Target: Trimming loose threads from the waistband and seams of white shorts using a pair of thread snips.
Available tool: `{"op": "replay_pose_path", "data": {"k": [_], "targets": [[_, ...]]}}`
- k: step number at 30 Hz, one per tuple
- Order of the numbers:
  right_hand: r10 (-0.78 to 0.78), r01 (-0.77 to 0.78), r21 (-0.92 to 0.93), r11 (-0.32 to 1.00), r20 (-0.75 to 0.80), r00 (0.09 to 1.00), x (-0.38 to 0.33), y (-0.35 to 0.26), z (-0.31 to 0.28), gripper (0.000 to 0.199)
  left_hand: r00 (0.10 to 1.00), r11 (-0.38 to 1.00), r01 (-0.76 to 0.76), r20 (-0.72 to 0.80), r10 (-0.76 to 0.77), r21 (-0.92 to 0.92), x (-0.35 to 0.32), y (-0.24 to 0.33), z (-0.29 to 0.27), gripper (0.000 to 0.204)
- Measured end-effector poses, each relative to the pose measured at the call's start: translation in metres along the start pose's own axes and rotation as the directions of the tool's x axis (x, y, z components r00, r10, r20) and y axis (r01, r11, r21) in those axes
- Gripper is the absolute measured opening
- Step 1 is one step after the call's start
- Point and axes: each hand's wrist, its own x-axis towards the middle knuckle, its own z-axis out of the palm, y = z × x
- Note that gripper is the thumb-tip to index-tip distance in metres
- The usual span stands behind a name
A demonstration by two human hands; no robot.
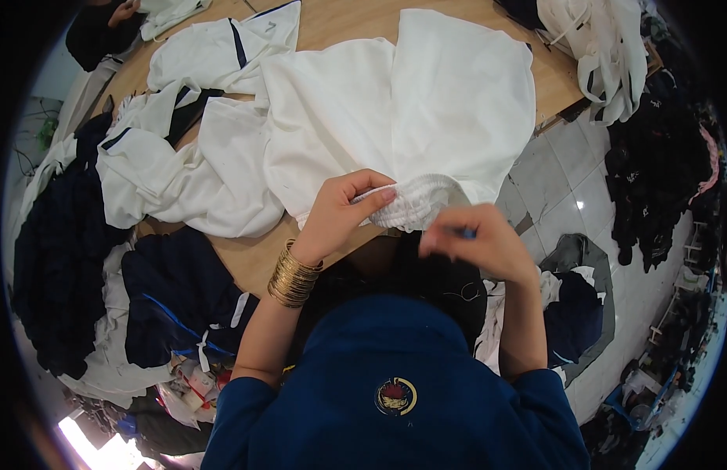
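Note:
White shorts (pixel 457 86) lie spread on the wooden table, their gathered elastic waistband (pixel 414 202) toward me at the near edge. My left hand (pixel 340 210), with several gold bangles (pixel 294 274) on the wrist, pinches the waistband between thumb and fingers. Just right of the waistband, my right hand (pixel 482 241) is raised with its fingers curled. A small blue spot shows between those fingers, but what it belongs to is hidden and slightly blurred. The right hand appears apart from the cloth.
More white garments (pixel 214 172) with dark stripes cover the table's left side. Navy clothing (pixel 183 294) is heaped at the near left. White garments (pixel 606 55) hang over the far right corner. Dark clothes (pixel 653 172) lie on the tiled floor (pixel 563 180). Another person (pixel 97 35) stands far left.

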Motion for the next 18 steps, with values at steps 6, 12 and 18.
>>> {"op": "replay_pose_path", "data": {"k": [6,12,18], "targets": [[-0.04,-0.009,-0.086,0.996,-0.56,0.827,0.011,0.011,0.026,0.022,1.0,0.999,-0.006,-0.001,0.006,0.035,-0.001,-0.001,0.003,0.018],[-0.131,-0.027,-0.243,0.97,-0.609,0.783,0.016,0.023,0.038,0.022,0.999,0.998,-0.027,-0.016,0.028,0.061,-0.004,0.0,0.006,0.017],[-0.07,0.083,0.073,0.994,-0.164,0.984,0.006,0.021,0.024,0.015,0.998,0.995,-0.056,-0.026,0.059,0.086,-0.003,0.001,0.008,0.015]]}}
